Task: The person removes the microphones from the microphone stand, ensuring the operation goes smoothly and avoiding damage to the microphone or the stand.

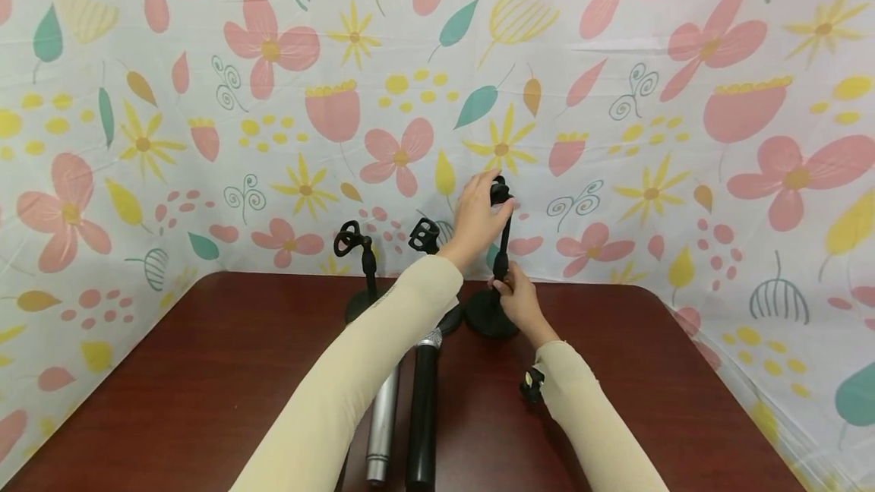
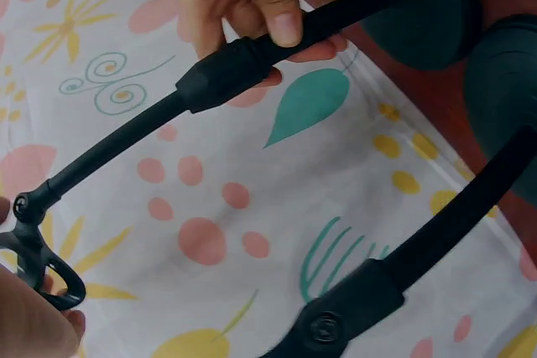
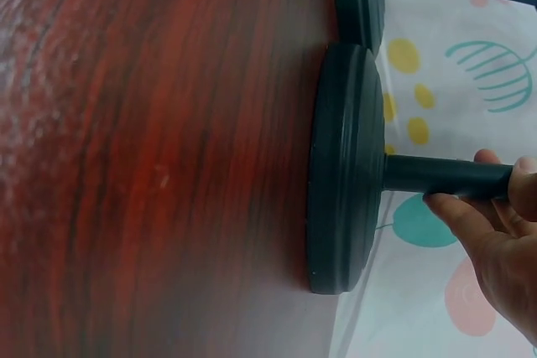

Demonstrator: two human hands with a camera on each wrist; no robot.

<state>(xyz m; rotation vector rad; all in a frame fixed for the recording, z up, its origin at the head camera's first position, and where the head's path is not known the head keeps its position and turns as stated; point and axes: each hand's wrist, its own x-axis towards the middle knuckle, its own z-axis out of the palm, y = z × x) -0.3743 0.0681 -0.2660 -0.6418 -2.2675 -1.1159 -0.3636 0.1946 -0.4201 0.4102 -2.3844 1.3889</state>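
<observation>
A black desktop microphone stand [image 1: 504, 238] stands upright at the back of the table, its round base [image 3: 344, 173] flat on the wood. My right hand [image 1: 521, 298] grips the pole low down, just below its thicker collar [image 2: 220, 75]; thumb and fingers lie on both sides of the pole. Up at the top, my left hand [image 1: 478, 215] holds the microphone clip [image 2: 46, 266] between thumb and fingers. In the left wrist view only parts of that hand show at the lower left edge.
Two similar stands, a left one [image 1: 369, 264] and a middle one [image 1: 425, 235], are to the left, the middle base beside the held stand's. A silver microphone [image 1: 383, 431] and a black microphone [image 1: 422, 416] lie in front, partly behind my left sleeve. Flowered cloth [image 1: 403, 82] hangs behind the table.
</observation>
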